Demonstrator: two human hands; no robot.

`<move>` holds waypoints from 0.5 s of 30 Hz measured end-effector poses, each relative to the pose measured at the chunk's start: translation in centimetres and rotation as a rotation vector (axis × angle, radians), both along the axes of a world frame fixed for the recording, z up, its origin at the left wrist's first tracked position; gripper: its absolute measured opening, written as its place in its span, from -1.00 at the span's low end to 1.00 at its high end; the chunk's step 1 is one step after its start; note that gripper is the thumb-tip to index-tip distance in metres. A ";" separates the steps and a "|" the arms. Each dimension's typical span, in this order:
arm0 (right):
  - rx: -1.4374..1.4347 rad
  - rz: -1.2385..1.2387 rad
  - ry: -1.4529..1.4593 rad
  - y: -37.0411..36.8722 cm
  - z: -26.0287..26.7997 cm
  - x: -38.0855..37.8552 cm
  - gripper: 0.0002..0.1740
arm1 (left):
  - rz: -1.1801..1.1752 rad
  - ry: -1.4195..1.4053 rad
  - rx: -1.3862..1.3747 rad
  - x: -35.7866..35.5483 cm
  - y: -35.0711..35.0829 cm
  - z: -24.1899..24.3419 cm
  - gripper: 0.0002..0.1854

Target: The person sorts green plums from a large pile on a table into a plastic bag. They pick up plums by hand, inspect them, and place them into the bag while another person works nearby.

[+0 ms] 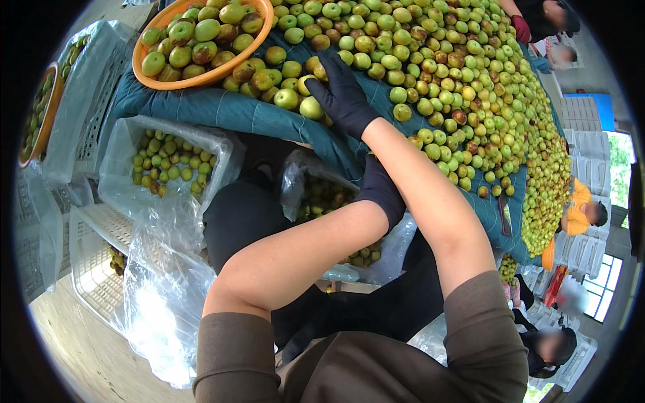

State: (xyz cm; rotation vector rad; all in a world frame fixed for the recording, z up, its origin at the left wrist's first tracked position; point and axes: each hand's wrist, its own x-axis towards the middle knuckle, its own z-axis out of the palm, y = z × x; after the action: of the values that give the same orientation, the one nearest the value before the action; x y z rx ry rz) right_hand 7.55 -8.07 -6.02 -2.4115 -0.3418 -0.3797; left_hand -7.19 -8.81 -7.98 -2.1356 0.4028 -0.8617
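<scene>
Green-and-brown jujubes (453, 90) lie in a large heap on a table spread with a teal quilted cloth (282, 113). My right hand (342, 93), in a black glove, reaches across to loose jujubes by the near edge. Its thumb and fingers are apart, with fruit around and between them. Beneath my right forearm is my left hand (381, 189), also black-gloved, at the cloth's edge. Its fingers are mostly hidden, and a bit of fruit shows by them. An orange plastic basket (267, 30) full of larger-looking jujubes stands on the table's left corner.
Below the table edge, a plastic-lined crate (116, 161) holds jujubes; another plastic liner (292, 176) with fruit sits by my legs. A white crate (95, 252) with clear film stands at left. Another orange basket (50, 111) is far left. Several people are at the right.
</scene>
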 end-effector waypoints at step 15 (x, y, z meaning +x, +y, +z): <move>-0.767 -1.065 0.116 -26.5 -1.5 -14.2 -0.32 | -0.308 1.269 -0.811 3.5 3.5 6.9 -0.33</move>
State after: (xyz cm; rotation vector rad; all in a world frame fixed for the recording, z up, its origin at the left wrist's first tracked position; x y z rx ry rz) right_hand -6.61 -34.62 -7.48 -3.1613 1.0967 -0.6285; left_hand -3.68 -5.34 -1.12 -3.2415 1.1671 0.4434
